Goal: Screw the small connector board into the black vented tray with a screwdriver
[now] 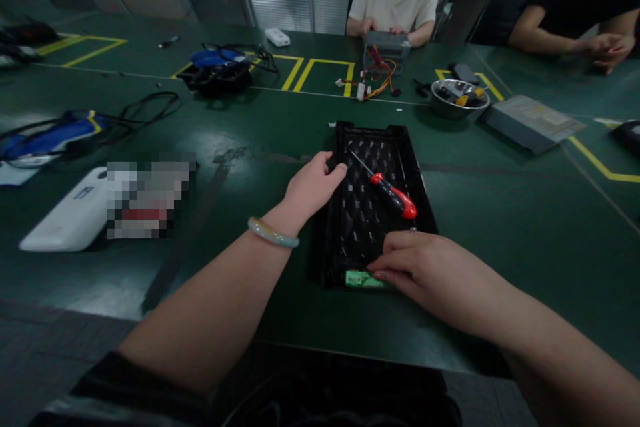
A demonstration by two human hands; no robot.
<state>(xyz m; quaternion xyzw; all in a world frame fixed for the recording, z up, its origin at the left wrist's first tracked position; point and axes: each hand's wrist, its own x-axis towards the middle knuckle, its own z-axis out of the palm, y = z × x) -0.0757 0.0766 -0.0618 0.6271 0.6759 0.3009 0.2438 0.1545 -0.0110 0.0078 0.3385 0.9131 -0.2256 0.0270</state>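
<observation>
A black plastic tray (421,195) with a dimpled floor lies lengthwise before me on the green table. My left hand (315,185), a bangle on its wrist, grips the tray's left rim, thumb on top and fingers curled down outside. At the near end, my right hand (417,263) pinches a green printed piece (359,278) that resembles a battery cell; its right part is hidden by my fingers. Inside the tray rests a red and black screwdriver (395,195), its shaft pointing to the far left.
To the left lie a white case (65,213) and blue cabled tools (55,137). Farther off are a black tray with a blue tool (220,70), a metal bowl (457,103) and a grey panel (530,121). Opposite, a person holds a grey wired box (395,47); another sits right.
</observation>
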